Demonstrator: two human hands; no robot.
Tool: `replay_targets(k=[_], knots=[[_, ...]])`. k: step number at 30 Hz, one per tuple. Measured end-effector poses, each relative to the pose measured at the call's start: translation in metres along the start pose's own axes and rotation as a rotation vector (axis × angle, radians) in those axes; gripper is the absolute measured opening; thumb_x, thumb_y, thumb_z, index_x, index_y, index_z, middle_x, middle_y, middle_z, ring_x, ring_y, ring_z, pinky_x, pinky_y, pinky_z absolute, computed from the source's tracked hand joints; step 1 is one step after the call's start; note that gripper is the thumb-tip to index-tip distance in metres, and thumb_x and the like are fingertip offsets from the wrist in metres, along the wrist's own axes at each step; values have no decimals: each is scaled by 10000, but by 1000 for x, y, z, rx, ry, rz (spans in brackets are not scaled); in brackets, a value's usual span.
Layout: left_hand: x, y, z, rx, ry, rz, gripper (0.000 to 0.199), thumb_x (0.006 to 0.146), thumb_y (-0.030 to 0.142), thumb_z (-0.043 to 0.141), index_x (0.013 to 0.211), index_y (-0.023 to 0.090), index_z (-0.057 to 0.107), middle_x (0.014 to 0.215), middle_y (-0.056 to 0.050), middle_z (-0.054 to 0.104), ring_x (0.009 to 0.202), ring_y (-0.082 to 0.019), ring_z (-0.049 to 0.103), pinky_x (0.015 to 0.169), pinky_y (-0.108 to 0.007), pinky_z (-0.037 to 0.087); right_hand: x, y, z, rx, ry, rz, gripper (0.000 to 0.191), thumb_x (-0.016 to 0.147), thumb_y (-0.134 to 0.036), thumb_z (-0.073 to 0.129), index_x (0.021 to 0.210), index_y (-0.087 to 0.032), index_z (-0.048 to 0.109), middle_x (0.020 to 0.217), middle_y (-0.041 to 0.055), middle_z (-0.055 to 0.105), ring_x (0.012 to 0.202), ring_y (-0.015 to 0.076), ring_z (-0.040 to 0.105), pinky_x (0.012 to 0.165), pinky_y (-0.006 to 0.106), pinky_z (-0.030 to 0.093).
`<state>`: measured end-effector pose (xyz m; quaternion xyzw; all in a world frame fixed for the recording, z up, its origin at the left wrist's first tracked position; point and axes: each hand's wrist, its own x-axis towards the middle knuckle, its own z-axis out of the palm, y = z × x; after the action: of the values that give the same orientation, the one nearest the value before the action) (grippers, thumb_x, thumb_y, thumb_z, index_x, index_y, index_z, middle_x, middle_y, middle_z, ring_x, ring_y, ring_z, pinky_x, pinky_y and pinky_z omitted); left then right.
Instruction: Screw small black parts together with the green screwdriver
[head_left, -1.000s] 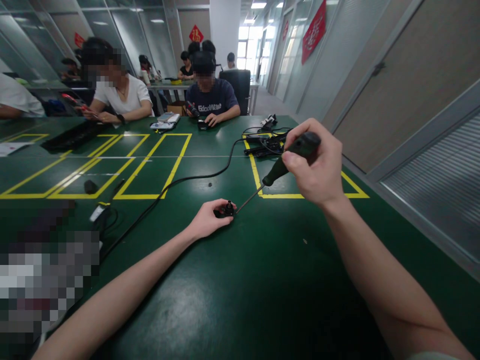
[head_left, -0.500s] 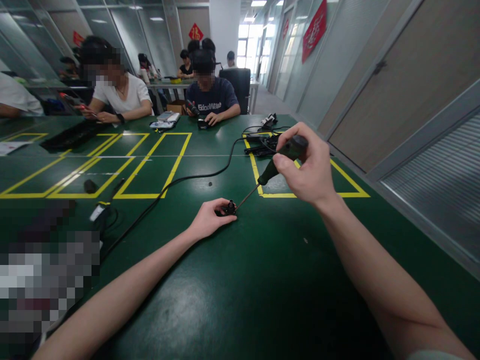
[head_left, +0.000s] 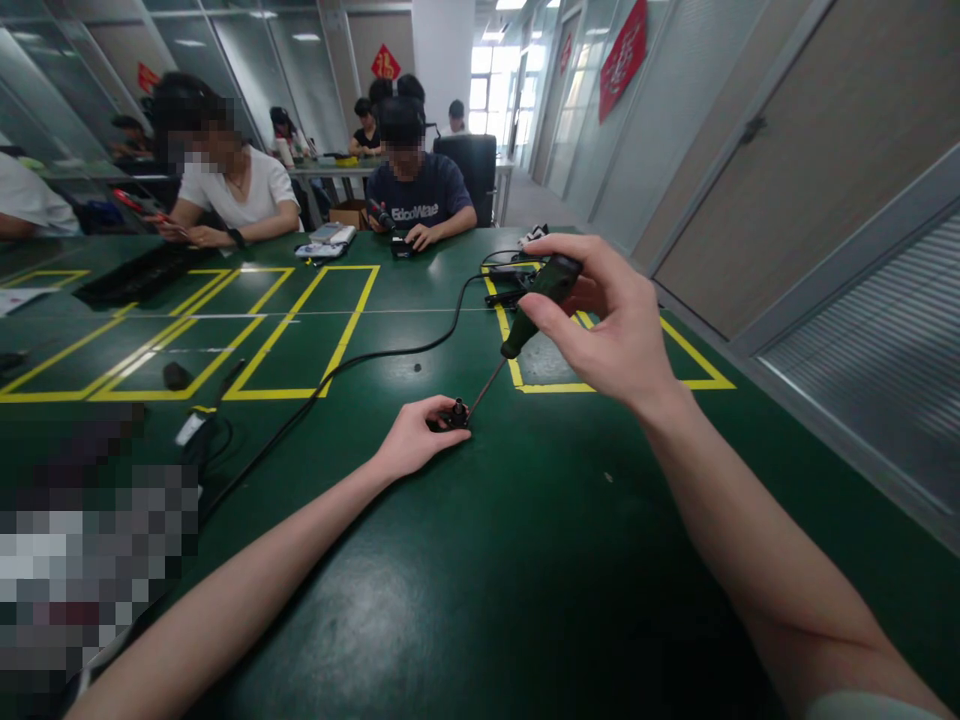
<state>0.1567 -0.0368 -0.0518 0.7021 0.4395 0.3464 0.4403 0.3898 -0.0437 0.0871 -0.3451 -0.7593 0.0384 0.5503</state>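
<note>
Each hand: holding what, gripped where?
Right hand: a screwdriver, by its dark green handle. Left hand: a small black part, pinched from its near and far sides; the exact contact points are partly hidden.

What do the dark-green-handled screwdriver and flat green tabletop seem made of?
Tapered dark-green handle: probably plastic or rubber, satin, with faint highlights. Thin grey shaft: likely metal, dull, slender and straight. Tabletop: perhaps laminate or coated board, glossy, with soft reflections.
</note>
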Motion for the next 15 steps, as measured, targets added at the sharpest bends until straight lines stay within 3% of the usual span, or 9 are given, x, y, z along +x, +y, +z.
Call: replay_targets(k=[8,15], knots=[[1,-4,0,5,-4,1,340,734,319,848,1028,162,784,962,-52,790,809,-170,666,797,-307,532,-1,6,-5,35,-99,3,518,982,-590,580,1425,-323,604,1243,71,696,1106,303,693,905,476,639],[0,-4,0,-10,-4,6,311,742,300,845,1015,165,781,959,-50,790,817,-172,670,805,-309,531,-1,-5,0,69,-21,23,518,943,-489,697,1437,-365,608,1239,53,678,1143,273,667,897,429,652]])
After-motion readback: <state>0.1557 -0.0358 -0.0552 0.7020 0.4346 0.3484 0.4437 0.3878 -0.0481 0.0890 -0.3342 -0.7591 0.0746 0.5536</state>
